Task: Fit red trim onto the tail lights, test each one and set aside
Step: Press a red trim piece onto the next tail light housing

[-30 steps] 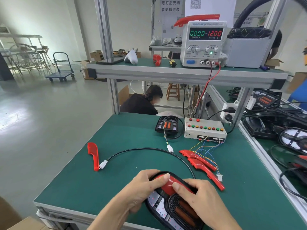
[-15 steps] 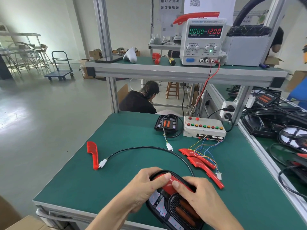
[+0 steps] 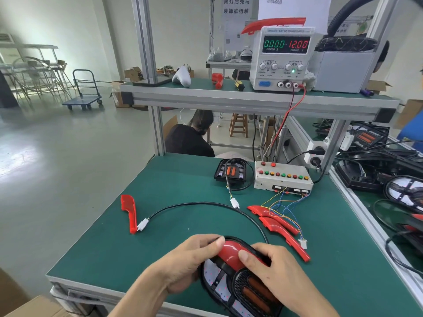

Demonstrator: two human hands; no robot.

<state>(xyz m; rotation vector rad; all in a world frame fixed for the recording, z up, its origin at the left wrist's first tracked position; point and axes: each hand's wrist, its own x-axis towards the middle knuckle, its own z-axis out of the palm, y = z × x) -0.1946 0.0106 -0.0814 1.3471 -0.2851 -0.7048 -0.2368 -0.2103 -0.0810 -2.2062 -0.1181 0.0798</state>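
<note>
Both hands are clamping one tail light (image 3: 240, 287) at the near edge of the bench (image 3: 96, 236), pressing a red trim (image 3: 230, 252) into its upper rim. Left hand (image 3: 183, 264) is curling round the housing's left side, thumb pushing down on the trim's top end, probably bracing the light so it isn't sliding. Right hand (image 3: 281, 273) is wrapping over the right side, thumb pressing the trim's lower part (likely seating clips; clips not visible). Trim is looking partly seated; full seating can't be told. Spare trim (image 3: 129, 211) is lying far left, two more trims (image 3: 278, 221) lying right of the cable (image 3: 206, 205), within reach for next units. Test box (image 3: 282, 177) is sitting behind, connector (image 3: 235, 203) unplugged, so testing isn't started yet.
</note>
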